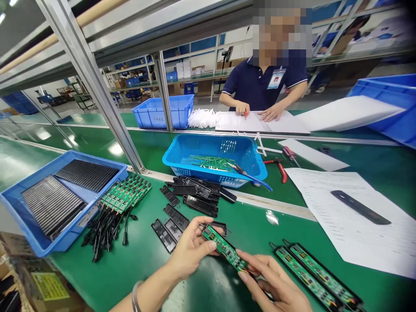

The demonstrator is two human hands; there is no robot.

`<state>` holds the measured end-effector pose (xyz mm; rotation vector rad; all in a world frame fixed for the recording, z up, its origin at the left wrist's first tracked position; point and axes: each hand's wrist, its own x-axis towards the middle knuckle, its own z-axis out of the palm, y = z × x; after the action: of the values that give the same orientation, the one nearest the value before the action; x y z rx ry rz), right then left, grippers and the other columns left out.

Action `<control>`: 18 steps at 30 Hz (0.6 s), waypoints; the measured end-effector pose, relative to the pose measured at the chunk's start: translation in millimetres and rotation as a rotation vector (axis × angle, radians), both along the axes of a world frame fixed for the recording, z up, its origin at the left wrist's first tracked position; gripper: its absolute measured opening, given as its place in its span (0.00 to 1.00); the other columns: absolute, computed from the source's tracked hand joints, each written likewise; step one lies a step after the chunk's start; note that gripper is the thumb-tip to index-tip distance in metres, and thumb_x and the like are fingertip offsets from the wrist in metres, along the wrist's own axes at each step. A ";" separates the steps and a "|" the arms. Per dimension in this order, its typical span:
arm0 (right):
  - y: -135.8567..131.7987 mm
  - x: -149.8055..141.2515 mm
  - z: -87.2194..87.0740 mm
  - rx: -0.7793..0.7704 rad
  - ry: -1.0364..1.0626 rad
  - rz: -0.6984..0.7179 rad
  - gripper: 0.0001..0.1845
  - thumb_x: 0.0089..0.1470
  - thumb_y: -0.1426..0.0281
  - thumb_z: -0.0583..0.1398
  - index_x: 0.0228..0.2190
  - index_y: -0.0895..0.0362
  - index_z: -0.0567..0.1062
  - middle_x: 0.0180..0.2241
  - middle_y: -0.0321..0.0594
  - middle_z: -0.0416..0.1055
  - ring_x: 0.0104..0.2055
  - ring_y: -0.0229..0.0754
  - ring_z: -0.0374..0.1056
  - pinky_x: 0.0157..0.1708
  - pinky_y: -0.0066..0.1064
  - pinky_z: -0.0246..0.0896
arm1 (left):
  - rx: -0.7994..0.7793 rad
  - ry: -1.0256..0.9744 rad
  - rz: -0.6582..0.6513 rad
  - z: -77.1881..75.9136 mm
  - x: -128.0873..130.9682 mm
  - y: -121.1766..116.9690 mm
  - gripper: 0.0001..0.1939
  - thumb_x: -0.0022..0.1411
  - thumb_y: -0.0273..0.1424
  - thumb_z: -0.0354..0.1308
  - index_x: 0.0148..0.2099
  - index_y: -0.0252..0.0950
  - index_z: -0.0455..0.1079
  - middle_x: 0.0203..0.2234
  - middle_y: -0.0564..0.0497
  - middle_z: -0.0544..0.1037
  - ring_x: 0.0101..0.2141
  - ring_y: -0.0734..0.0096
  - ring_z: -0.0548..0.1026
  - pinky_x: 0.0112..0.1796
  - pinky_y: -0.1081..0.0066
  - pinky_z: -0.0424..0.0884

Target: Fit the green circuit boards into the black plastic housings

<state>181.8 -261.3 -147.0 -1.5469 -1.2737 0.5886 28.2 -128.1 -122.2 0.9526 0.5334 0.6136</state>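
Observation:
Between my two hands is a long green circuit board (227, 251) in a narrow black case, tilted over the table. My left hand (191, 247) grips its upper end, near a small display, with the thumb on the edge. At the lower end, by the coloured wires, my right hand (269, 277) closes its fingers on the same board. To the right lie two black cases with circuit boards (312, 273) in them, side by side. Black plastic case halves (198, 193) are piled beyond my left hand, with several loose ones nearer to it.
A stack of circuit boards (125, 193) with black cables lies beside a blue tray (69, 234) of black parts. Behind stands a blue basket (211, 175) with cutters on its rim. Printed papers (354, 229) lie right; a co-worker (263, 86) works opposite. A metal post (94, 86) rises left.

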 end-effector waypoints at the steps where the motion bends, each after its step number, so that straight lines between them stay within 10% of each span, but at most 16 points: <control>1: 0.0 0.1 -0.9 -0.002 0.003 0.005 0.18 0.58 0.69 0.61 0.51 0.47 0.74 0.35 0.38 0.65 0.27 0.36 0.68 0.24 0.23 0.67 | 0.008 -0.004 -0.006 -0.3 0.0 -0.8 0.30 0.53 0.36 0.68 0.55 0.39 0.62 0.47 0.43 0.74 0.36 0.70 0.76 0.39 0.67 0.73; 8: -0.9 -5.3 -6.0 0.000 0.034 0.006 0.21 0.58 0.69 0.61 0.53 0.44 0.73 0.35 0.37 0.63 0.25 0.34 0.67 0.24 0.23 0.68 | -0.050 -0.050 -0.005 -4.0 4.7 -12.5 0.48 0.55 0.36 0.67 0.67 0.43 0.40 0.47 0.41 0.75 0.37 0.69 0.76 0.39 0.66 0.72; 13: 2.8 -15.2 -9.8 -0.147 0.421 -0.051 0.21 0.57 0.60 0.61 0.52 0.47 0.70 0.36 0.37 0.63 0.28 0.38 0.69 0.26 0.29 0.74 | -0.050 0.002 0.113 -3.7 8.7 -21.3 0.54 0.54 0.34 0.69 0.69 0.41 0.33 0.38 0.46 0.79 0.31 0.76 0.74 0.34 0.75 0.69; 18: 9.4 -19.9 -8.3 -0.348 0.601 0.164 0.27 0.59 0.51 0.56 0.51 0.55 0.71 0.40 0.46 0.75 0.38 0.46 0.72 0.32 0.33 0.71 | -0.070 0.059 0.072 -2.5 6.6 -21.4 0.56 0.51 0.36 0.69 0.68 0.41 0.32 0.38 0.46 0.79 0.25 0.74 0.74 0.27 0.73 0.71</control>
<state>161.9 -251.9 -155.2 -1.3843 -0.8620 1.3241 34.9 -149.4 -124.7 0.8907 0.6399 0.6294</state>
